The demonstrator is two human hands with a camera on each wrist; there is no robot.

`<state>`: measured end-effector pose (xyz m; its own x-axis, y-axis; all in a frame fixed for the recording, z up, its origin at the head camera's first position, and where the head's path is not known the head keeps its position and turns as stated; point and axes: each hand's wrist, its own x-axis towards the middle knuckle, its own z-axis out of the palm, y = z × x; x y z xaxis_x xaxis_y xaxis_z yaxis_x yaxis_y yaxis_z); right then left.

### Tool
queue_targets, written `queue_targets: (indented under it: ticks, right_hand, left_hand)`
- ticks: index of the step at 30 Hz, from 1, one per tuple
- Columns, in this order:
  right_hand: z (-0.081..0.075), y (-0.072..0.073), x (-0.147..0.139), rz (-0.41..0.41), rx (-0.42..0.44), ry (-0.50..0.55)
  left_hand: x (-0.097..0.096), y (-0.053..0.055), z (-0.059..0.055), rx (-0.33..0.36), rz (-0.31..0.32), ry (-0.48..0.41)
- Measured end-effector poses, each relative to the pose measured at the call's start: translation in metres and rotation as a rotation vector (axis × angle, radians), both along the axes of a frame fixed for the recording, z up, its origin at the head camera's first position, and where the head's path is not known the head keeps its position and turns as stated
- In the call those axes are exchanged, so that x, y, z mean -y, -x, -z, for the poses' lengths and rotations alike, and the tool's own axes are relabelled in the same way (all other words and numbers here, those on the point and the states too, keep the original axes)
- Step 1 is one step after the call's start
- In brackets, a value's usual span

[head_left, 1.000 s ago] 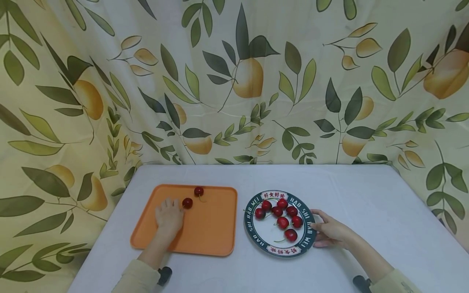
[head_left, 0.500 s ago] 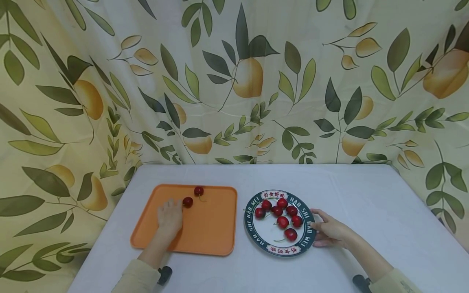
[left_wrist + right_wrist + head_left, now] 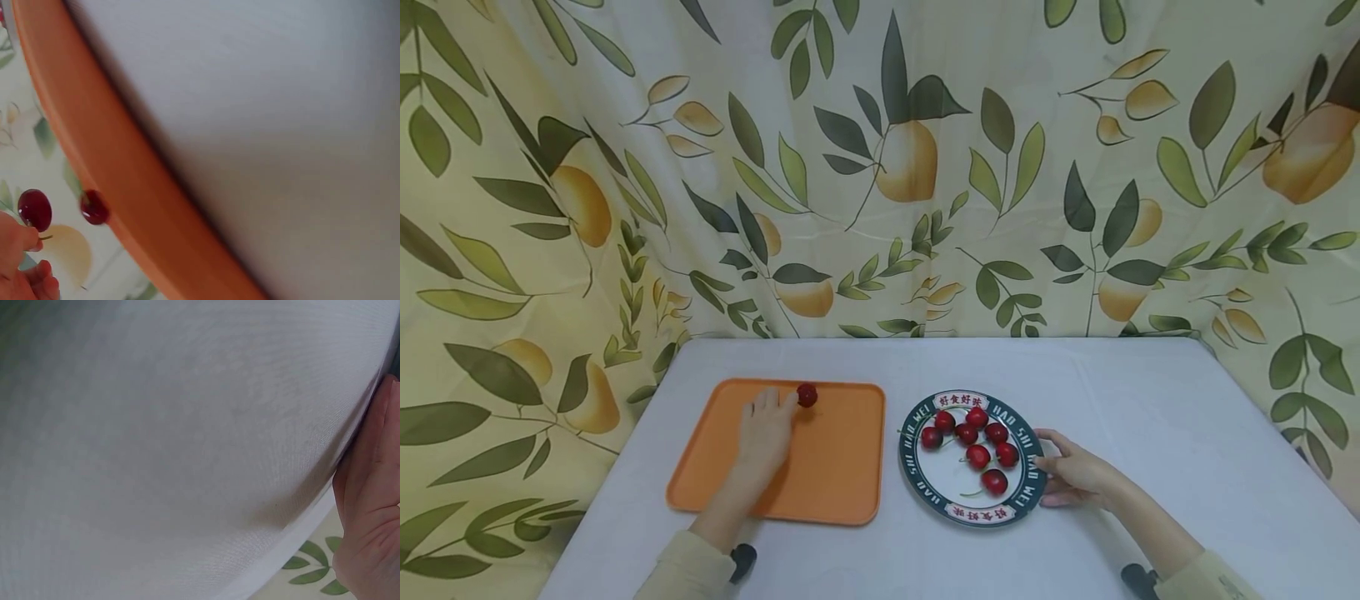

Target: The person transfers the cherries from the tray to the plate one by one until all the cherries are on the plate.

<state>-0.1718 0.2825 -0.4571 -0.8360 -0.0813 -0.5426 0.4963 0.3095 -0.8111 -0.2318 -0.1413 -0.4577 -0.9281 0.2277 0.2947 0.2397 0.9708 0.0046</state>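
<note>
In the left wrist view, my left hand (image 3: 765, 435) pinches a dark red cherry (image 3: 35, 210) near its short stem, raised off the orange tray (image 3: 827, 467). Another cherry (image 3: 94, 207) sits by the tray's edge there. From the head view the two appear as one red patch beside my fingertips, so I cannot separate them. My right hand (image 3: 1078, 472) grips the right rim of a round plate (image 3: 917, 475) with a dark green lettered border. Several cherries (image 3: 977, 456) with stems lie on its white middle.
A white cloth covers the table (image 3: 1120, 383), under both tray and plate. Behind its far edge hangs a curtain (image 3: 880, 275) printed with fruit and leaves. The tray and plate stand side by side, a narrow gap between them.
My left hand has picked up the nearer cherry from the tray and moved it right and away, towards the far cherry. My right hand and the plate stay put.
</note>
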Motion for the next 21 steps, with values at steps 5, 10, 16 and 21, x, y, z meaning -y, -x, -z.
queue_targets:
  ticks: [5,10,16,21]
  right_hand:
    - [0.002,0.000,0.000,0.001,-0.007,-0.013]
    - [0.003,0.001,0.000,0.006,-0.001,-0.021]
    - [0.002,0.001,0.001,0.009,-0.005,-0.022]
    - [0.002,0.001,0.001,0.011,-0.008,-0.024]
  left_hand:
    - [-0.020,-0.002,-0.008,-0.093,0.051,0.031]
    - [-0.038,-0.006,-0.014,-0.145,0.103,0.056]
    - [-0.058,-0.012,-0.018,-0.167,0.165,0.048]
    - [-0.075,-0.016,-0.019,-0.111,0.196,0.057]
